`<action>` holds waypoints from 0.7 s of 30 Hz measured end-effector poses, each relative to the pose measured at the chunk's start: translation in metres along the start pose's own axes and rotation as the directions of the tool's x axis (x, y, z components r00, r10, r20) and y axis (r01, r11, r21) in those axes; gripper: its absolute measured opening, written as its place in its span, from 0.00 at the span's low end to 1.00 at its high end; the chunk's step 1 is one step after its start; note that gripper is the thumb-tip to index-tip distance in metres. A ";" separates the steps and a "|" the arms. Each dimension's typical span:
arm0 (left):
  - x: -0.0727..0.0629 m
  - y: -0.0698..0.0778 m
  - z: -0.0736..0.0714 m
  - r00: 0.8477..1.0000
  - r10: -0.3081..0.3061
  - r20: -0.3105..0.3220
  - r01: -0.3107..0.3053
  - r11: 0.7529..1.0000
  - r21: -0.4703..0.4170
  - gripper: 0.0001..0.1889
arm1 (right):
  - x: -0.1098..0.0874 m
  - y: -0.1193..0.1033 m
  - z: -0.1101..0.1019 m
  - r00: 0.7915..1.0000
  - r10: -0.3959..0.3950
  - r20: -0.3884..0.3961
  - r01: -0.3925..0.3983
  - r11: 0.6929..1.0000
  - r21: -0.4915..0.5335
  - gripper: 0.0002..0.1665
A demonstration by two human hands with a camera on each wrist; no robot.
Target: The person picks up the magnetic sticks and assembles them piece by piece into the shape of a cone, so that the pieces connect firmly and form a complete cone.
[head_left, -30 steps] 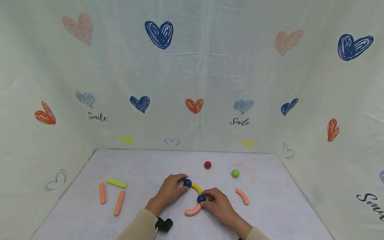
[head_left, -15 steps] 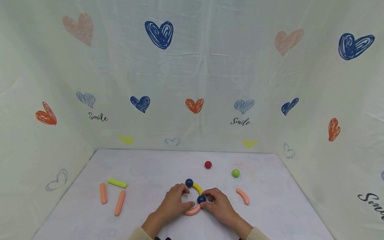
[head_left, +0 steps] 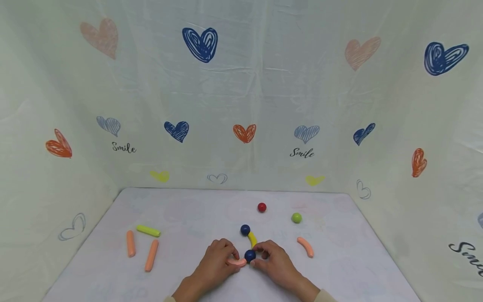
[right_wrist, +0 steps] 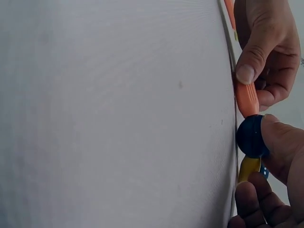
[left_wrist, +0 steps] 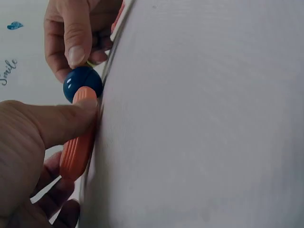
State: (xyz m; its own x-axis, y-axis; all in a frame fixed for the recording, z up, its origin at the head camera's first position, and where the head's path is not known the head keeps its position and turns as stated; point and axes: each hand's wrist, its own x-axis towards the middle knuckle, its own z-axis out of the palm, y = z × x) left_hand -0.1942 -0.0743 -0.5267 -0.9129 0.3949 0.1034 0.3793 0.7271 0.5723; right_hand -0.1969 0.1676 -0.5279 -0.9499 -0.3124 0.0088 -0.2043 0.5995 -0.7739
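My left hand (head_left: pixel 216 263) pinches a curved salmon-orange stick (left_wrist: pixel 77 154) between thumb and fingers, near the table's front. The stick's ribbed side shows in the left wrist view, and its end meets a dark blue ball (head_left: pixel 250 256). My right hand (head_left: pixel 278 263) holds that ball, thumb against its side in the right wrist view, fingers beside the yellow curved stick (right_wrist: pixel 250 168). This yellow stick runs from the held ball toward a second blue ball (head_left: pixel 245 229) farther back. Part of the yellow stick is hidden behind the right fingers.
On the white table (head_left: pixel 188 209), a red ball (head_left: pixel 262 207) and a green ball (head_left: pixel 296 217) lie toward the back. A curved orange stick (head_left: pixel 305 247) is on the right. Two straight orange sticks (head_left: pixel 151 255) and a yellow-green stick (head_left: pixel 148 230) lie left.
My left hand has left the far blue ball, come nearer and taken hold of the salmon-orange stick. That stick has turned and shifted left; the far ball has swung right.
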 end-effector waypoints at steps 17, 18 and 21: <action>-0.004 0.001 -0.001 0.983 -0.080 -0.163 0.073 0.996 -0.049 0.10 | -0.007 -0.014 0.001 0.997 -0.066 -0.031 0.065 0.997 -0.029 0.13; -0.003 0.003 0.000 0.985 -0.083 -0.149 0.076 0.996 -0.053 0.10 | -0.006 -0.013 -0.001 0.997 -0.050 -0.062 0.049 0.998 -0.025 0.13; -0.003 0.008 0.001 0.991 -0.082 -0.103 0.077 0.996 -0.046 0.17 | 0.000 -0.007 -0.009 0.990 -0.007 -0.144 0.002 0.999 -0.039 0.13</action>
State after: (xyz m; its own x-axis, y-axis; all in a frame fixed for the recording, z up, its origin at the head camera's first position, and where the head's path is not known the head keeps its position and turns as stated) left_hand -0.1884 -0.0687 -0.5235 -0.9514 0.2745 0.1394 0.3004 0.7287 0.6154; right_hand -0.1977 0.1695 -0.5169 -0.9725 -0.2075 0.1056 -0.2151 0.6269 -0.7488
